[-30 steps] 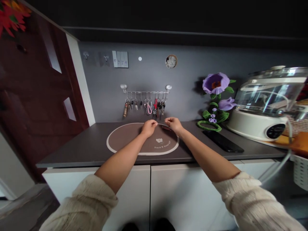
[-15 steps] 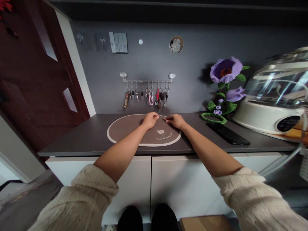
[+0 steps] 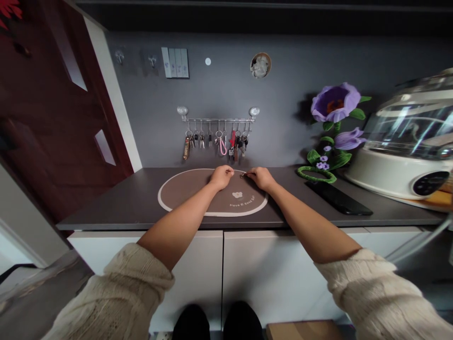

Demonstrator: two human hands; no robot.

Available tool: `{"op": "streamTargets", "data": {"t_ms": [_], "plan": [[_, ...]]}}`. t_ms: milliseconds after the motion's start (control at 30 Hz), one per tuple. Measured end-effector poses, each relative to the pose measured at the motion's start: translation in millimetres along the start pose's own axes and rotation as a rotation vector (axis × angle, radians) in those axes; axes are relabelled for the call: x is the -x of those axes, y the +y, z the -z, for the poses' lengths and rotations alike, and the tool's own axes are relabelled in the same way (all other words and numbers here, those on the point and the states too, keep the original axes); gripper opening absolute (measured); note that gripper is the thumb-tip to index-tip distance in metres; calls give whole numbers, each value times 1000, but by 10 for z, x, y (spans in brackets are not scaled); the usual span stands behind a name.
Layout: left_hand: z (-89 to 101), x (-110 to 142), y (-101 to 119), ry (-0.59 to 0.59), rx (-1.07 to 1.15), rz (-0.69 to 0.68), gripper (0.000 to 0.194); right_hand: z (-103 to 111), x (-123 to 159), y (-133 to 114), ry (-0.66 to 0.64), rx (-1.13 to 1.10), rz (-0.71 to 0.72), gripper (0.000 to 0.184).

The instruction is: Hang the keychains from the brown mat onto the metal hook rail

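My left hand (image 3: 221, 177) is closed in a pinch above the far part of the brown oval mat (image 3: 191, 189). What its fingers hold, if anything, is too small to make out. To its right, my right hand (image 3: 261, 178) is also closed, pinching a small dark metal piece (image 3: 243, 175) that pokes out toward the left hand. It resembles a key-ring clasp, but its exact kind is unclear. A short gap separates the two hands. Behind them, several keys (image 3: 202, 140) hang from a clear hook rail (image 3: 219, 120) on the grey wall, along with a pink loop (image 3: 222, 145).
Right of the mat, a black phone (image 3: 338, 197) lies on the dark counter (image 3: 120, 200). Beyond it stand a purple fabric flower (image 3: 335, 105) with a green ring base and a white appliance (image 3: 396, 172) with a clear upper part. White cabinet doors (image 3: 198, 274) are below.
The view has tipped downward, bringing the feet further into sight. My right hand has dropped slightly toward the mat, and the metal piece at its fingertips has turned. The left hand stays pinched.
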State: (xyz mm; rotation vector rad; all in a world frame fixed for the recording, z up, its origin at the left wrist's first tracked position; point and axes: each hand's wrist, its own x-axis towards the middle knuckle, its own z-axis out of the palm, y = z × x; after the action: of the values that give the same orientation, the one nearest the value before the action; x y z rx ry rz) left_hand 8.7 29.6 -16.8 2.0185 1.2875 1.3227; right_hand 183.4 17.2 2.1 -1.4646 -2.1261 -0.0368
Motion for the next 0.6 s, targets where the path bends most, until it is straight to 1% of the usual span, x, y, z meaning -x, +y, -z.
{"op": "streamTargets", "data": {"t_ms": [100,200,400,600], "plan": [[-3,2,7,-2,-1,1,11,-2,7,-17,20,-13,-7,20],[-3,3,9,-4,6,0,13,2,15,-49,43,-84,-19,20],[-21,-1,6,-29,97,21,20,12,21,-112,80,-314,-49,18],[-12,23,81,-50,208,67,21,-4,4,-106,61,-548,4,17]]}}
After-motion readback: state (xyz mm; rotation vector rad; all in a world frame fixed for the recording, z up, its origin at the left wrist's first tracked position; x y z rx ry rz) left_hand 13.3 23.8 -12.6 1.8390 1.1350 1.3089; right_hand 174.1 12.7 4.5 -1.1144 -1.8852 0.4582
